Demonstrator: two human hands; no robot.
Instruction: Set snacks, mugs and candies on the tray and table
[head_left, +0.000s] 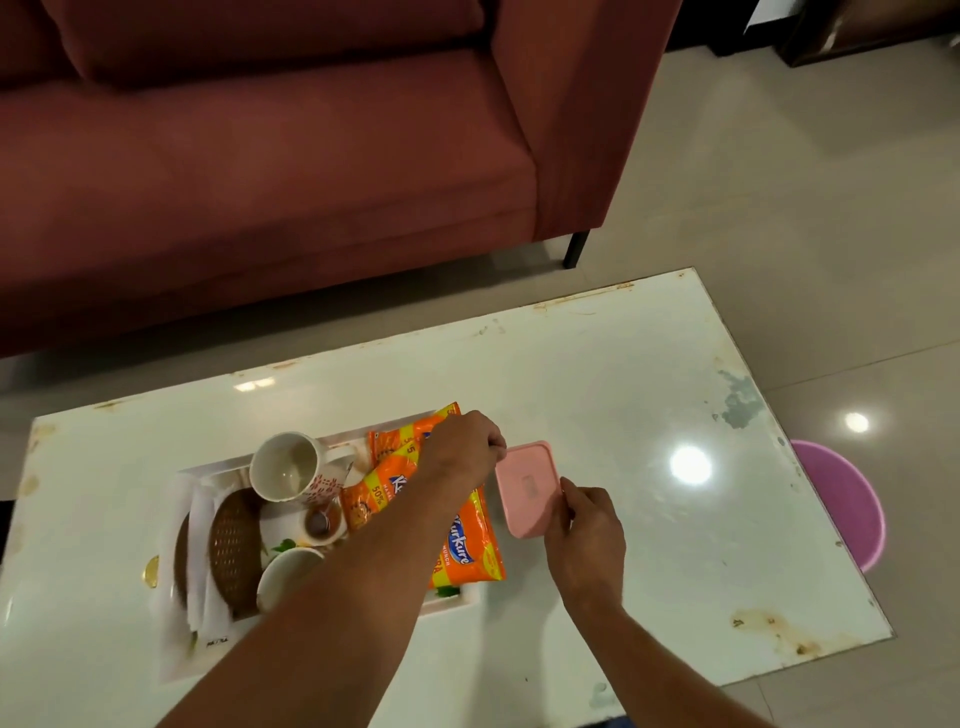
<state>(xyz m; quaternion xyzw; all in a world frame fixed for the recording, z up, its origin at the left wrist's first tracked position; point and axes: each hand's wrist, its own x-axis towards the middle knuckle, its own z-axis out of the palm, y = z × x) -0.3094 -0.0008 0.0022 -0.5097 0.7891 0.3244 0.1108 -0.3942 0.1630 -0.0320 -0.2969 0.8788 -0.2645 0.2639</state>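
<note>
You stand over the white desk, both hands at a pink box lying flat just right of the tray. Your left hand reaches across the orange snack packets with fingers curled at the box's far corner; whether it pinches the lid cannot be told. Your right hand pinches the near edge, apparently steadying it for opening. Two mugs and woven coasters already crowd the tray, leaving the box its place outside.

head view looks steeply down, close over the table.
</note>
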